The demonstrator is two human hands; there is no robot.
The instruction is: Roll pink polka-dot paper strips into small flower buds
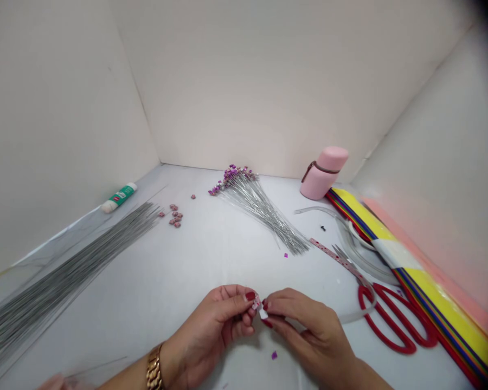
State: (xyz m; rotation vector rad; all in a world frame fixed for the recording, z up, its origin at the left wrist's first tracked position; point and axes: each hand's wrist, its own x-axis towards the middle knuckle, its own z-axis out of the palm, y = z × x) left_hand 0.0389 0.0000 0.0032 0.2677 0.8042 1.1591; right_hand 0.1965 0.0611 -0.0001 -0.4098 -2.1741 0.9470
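Between the fingertips of my left hand [223, 317] is a small folded pink patterned paper strip [256, 302]. My right hand [305, 319] pinches the white end of this same strip, close beside the left fingertips. Both hands are closed and held just above the table near its front. The strip is small, and the fingers partly cover its folds. A purple square bit [274, 355] lies on the table below the hands. Another purple bit [286, 255] lies farther back, close to the ends of a bunch of silver wire stems [264, 208] tipped with purple and pink pieces.
At left lie long grey wires [77, 271], small pink folded stars [177, 221] and a glue stick [120, 197]. To the right are red-handled scissors [394, 319], a flat patterned strip [329, 252], clear tubing [350, 244], coloured paper strips [423, 276] and a pink bottle [323, 173].
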